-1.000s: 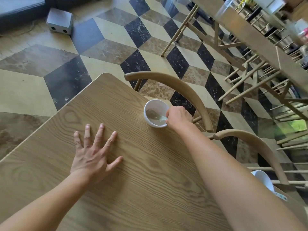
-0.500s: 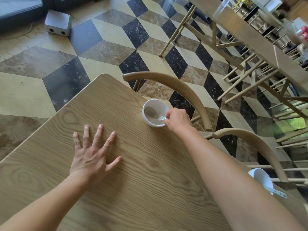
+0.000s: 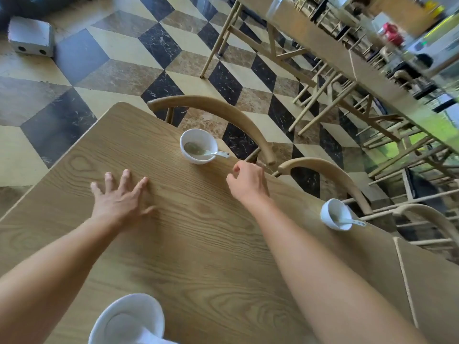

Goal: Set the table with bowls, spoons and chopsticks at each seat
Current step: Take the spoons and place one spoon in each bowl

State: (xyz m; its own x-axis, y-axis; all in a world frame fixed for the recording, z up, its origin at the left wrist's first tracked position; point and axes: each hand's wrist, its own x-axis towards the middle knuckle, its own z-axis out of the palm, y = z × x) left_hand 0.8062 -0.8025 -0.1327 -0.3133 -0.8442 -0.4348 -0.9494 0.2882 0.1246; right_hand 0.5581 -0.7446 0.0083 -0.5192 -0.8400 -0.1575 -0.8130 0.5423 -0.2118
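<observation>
Wood table (image 3: 198, 244): bowl (image 3: 198, 145) with spoon (image 3: 218, 153) at 12. Right hand (image 3: 248, 181) loosely curled, seemingly empty; left hand (image 3: 121, 197) flat, splayed. Chopsticks go beside bowl, parallel.

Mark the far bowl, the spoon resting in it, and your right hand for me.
Far bowl (image 3: 188, 155), head view, on its outer white wall.
Spoon (image 3: 219, 152), head view, on the handle overhanging the rim.
Right hand (image 3: 248, 181), head view, on the back of the hand.

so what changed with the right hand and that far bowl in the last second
The right hand let go of the spoon and drew back toward the person; it now sits clear of the far bowl, empty. The spoon stays in the bowl, handle over the rim. The left hand stayed flat on the table.
</observation>
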